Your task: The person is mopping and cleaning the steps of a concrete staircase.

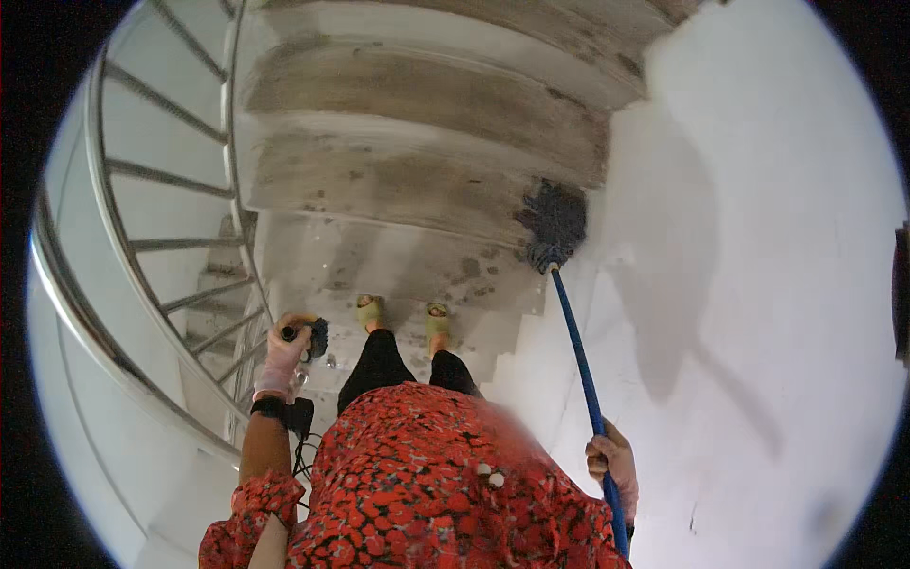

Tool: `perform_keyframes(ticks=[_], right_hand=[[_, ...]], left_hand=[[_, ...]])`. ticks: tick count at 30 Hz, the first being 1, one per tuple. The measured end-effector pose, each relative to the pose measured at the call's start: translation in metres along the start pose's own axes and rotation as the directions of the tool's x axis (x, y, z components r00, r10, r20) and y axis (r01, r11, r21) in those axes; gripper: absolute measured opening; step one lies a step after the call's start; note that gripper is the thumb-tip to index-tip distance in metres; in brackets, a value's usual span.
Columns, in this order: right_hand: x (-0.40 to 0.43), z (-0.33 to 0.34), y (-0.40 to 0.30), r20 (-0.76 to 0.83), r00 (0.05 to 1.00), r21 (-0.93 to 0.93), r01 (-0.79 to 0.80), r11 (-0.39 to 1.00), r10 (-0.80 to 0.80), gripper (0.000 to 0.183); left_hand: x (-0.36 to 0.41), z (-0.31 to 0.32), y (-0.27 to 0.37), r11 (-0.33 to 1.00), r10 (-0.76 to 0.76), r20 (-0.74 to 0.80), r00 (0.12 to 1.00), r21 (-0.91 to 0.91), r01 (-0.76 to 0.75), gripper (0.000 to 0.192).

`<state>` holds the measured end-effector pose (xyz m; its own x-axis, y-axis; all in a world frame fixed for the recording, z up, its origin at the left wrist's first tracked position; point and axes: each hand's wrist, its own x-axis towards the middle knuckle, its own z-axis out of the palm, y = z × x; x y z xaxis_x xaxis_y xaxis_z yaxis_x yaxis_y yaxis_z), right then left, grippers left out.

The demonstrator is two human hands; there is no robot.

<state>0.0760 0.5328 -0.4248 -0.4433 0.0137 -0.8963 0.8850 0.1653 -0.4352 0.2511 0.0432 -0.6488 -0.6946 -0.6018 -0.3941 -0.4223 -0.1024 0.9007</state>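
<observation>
My right hand (617,459), in a thin glove, is closed around the blue handle (584,370) of a mop. The dark, string-like mop head (556,217) rests on a concrete step (412,167) at its right end, close against the white wall (775,235). At the left, my left hand (283,352), in a thin translucent glove, grips a small brush (319,338) with dark bristles. The round black end of its handle shows by my thumb. That hand hovers beside the metal railing; whether it touches the bars cannot be told.
Curved concrete stairs (426,82) with dark damp marks rise ahead. A shiny metal railing (106,178) bounds the left side, and lower steps (217,306) show through its bars. My feet in yellow-green slippers (368,311) stand on a step. A cable (304,462) hangs by my left arm.
</observation>
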Motion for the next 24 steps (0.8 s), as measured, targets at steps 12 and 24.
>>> perform_keyframes(ticks=[12,24], right_hand=[[0.020,0.200,-0.060,0.329,0.922,-0.606,0.040,0.794,0.205,0.061],[0.116,0.384,-0.067,0.693,0.667,-0.583,0.297,0.756,0.273,0.061]], left_hand=[[-0.065,-0.073,-0.084,0.942,-0.223,-0.270,0.937,-0.305,0.137,0.018],[-0.181,-0.101,-0.123,0.908,-0.367,-0.467,0.804,-0.366,0.201,0.018]])
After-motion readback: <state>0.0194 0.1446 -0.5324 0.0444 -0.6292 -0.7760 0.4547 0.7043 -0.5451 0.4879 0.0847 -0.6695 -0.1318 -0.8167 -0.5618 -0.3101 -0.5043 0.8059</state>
